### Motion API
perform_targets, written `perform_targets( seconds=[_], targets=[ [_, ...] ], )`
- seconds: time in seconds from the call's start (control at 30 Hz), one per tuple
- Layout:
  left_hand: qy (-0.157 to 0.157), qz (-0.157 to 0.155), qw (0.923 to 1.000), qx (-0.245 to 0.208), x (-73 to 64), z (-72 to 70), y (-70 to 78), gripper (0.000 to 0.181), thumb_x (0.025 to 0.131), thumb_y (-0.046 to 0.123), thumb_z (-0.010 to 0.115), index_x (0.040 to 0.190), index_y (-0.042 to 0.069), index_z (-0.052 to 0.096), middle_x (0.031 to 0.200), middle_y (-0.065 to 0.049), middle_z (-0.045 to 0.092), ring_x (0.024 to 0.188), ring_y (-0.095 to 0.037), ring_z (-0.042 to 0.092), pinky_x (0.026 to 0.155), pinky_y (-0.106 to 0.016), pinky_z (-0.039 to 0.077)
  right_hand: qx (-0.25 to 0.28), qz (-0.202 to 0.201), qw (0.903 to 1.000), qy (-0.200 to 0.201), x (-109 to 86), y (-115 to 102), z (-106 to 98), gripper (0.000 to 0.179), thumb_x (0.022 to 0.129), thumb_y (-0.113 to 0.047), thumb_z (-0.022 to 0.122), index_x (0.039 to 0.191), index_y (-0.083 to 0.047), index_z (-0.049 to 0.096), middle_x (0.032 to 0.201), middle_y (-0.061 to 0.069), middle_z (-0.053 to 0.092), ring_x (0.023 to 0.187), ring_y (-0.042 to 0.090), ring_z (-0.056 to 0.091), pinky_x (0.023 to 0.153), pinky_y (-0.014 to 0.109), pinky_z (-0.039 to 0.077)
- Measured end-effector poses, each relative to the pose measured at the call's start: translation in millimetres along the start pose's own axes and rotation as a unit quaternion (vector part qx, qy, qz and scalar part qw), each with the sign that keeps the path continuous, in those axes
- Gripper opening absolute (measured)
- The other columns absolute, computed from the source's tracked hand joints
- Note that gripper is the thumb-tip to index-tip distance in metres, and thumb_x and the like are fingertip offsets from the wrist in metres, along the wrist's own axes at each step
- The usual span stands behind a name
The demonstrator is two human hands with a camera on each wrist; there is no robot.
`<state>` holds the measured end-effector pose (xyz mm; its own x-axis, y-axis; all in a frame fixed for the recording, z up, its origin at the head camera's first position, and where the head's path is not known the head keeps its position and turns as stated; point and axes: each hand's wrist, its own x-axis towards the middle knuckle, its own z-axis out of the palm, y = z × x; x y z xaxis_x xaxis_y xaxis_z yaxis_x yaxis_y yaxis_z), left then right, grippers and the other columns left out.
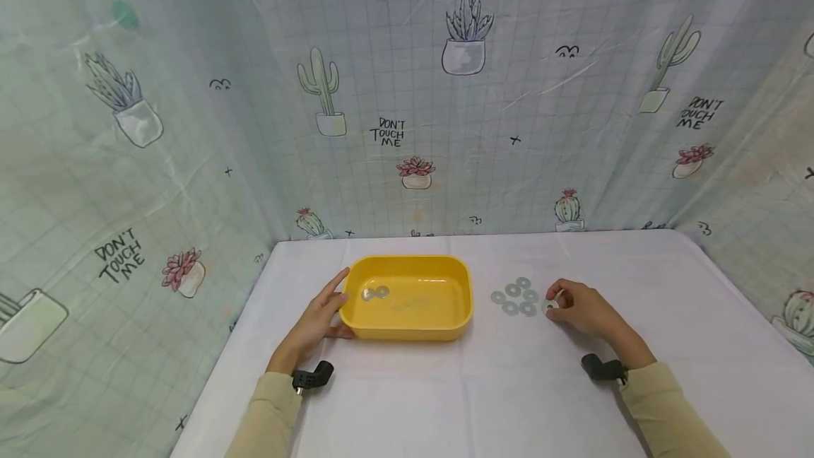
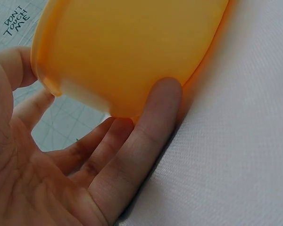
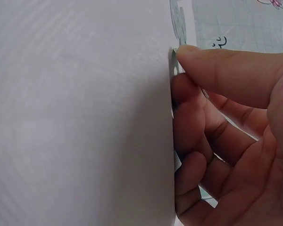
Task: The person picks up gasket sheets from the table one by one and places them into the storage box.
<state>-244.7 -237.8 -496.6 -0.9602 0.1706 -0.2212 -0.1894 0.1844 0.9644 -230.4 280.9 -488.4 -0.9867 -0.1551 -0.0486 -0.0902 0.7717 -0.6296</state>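
Note:
A shallow yellow tray [image 1: 407, 334] stands on the white table. My left hand [image 1: 316, 318] holds its left end; in the left wrist view, the thumb is at the rim and one finger [image 2: 162, 108] lies along the outer wall. Two grey washers [image 1: 382, 292] lie inside the tray, toward its left side. To the tray's right, my right hand [image 1: 586, 309] pinches a washer [image 1: 547, 307] at the tabletop, thumb and fingertips at its edge. Beside that hand, several flat washers [image 1: 512, 290] are grouped on the cloth. The right wrist view shows the pinched washer only in part, behind the fingers.
White cloth [image 1: 432, 401] covers the table. A hanging curtain [image 1: 381, 34] printed with cacti surrounds the back and both sides. Each wrist wears a small black camera [image 1: 313, 377].

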Motion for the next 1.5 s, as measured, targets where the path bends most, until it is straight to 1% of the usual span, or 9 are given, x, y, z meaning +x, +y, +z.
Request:
perform_targets(
  seconds=[0.07,0.2,0.37,0.6,0.7,0.87,1.0,1.27,1.5],
  targets=[
    [0.001,0.002,1.0,-0.002,-0.5,-0.2,0.3,0.051,0.11,0.03,0.045,0.152,0.056,0.033,0.149,-0.016,0.045,0.103,-0.027,0.068,0.077,-0.049,0.066,-0.001,-0.002,1.0,0.0,-0.5,-1,-1,0.023,0.09,-0.015,0.076,0.108,-0.006,0.064,0.082,0.002,0.055,0.075,0.018,0.049,0.065,0.029,0.039],
    [-0.002,0.006,1.0,-0.006,-0.6,-1.1,0.0,0.052,0.11,0.029,0.045,0.152,0.056,0.034,0.148,-0.017,0.045,0.102,-0.028,0.068,0.077,-0.049,0.066,0.002,0.007,1.0,0.003,-0.8,-2,-2,0.024,0.091,-0.016,0.075,0.111,-0.006,0.066,0.083,0.002,0.058,0.075,0.018,0.051,0.066,0.03,0.041],
    [-0.001,0.003,1.0,-0.006,-1.0,-0.1,-0.3,0.051,0.11,0.03,0.045,0.152,0.057,0.034,0.147,-0.017,0.046,0.102,-0.027,0.068,0.077,-0.049,0.066,0.007,0.016,0.9998,0.013,-1.5,-1,-2,0.024,0.093,-0.015,0.072,0.115,-0.005,0.067,0.083,0.003,0.06,0.074,0.017,0.053,0.065,0.029,0.042],
    [0.004,0.001,1.0,-0.002,-1.4,0.2,0.3,0.051,0.11,0.031,0.045,0.152,0.057,0.034,0.145,-0.016,0.048,0.103,-0.027,0.068,0.077,-0.048,0.066,0.038,0.028,0.9984,0.031,-0.3,-3,-3,0.03,0.095,-0.014,0.069,0.124,-0.006,0.066,0.091,0.007,0.06,0.074,0.018,0.055,0.058,0.026,0.047],
    [0.007,-0.002,1.0,0.001,-1.4,0.5,0.1,0.051,0.109,0.032,0.046,0.151,0.058,0.034,0.146,-0.016,0.047,0.104,-0.027,0.067,0.078,-0.048,0.066,0.055,0.027,0.9971,0.045,1.0,-3,-4,0.032,0.096,-0.014,0.069,0.127,-0.006,0.065,0.092,0.008,0.06,0.076,0.017,0.056,0.059,0.025,0.047],
    [0.011,-0.004,0.9999,0.009,-1.0,1.4,0.0,0.05,0.109,0.033,0.046,0.151,0.059,0.034,0.147,-0.015,0.047,0.107,-0.028,0.066,0.078,-0.046,0.066,0.106,0.014,0.9918,0.069,0.3,-6,-5,0.036,0.098,-0.014,0.069,0.131,-0.003,0.062,0.091,0.008,0.063,0.076,0.015,0.061,0.062,0.023,0.052],
    [0.013,-0.003,0.9999,0.009,-1.4,1.8,0.1,0.05,0.109,0.033,0.046,0.15,0.059,0.034,0.146,-0.015,0.048,0.107,-0.028,0.065,0.078,-0.046,0.066,0.138,0.009,0.9866,0.086,-2.0,-11,-6,0.037,0.098,-0.015,0.069,0.132,-0.002,0.061,0.093,0.009,0.066,0.078,0.012,0.064,0.065,0.025,0.057],
    [0.008,0.001,1.0,0.003,-2.0,0.9,0.1,0.051,0.109,0.032,0.047,0.151,0.058,0.035,0.145,-0.015,0.047,0.106,-0.028,0.066,0.078,-0.048,0.066,0.17,0.022,0.9792,0.109,-3.9,-20,-7,0.039,0.098,-0.013,0.068,0.134,-0.002,0.061,0.098,0.009,0.069,0.079,0.006,0.065,0.071,0.026,0.061],
    [0.002,0.008,1.0,0.001,-2.2,0.8,0.2,0.052,0.109,0.031,0.046,0.152,0.056,0.033,0.146,-0.016,0.046,0.104,-0.028,0.066,0.077,-0.048,0.066,0.199,0.017,0.9724,0.12,-4.7,-27,-6,0.039,0.099,-0.011,0.067,0.136,0.0,0.06,0.102,0.015,0.068,0.078,0.003,0.067,0.074,0.023,0.062]
  ],
)
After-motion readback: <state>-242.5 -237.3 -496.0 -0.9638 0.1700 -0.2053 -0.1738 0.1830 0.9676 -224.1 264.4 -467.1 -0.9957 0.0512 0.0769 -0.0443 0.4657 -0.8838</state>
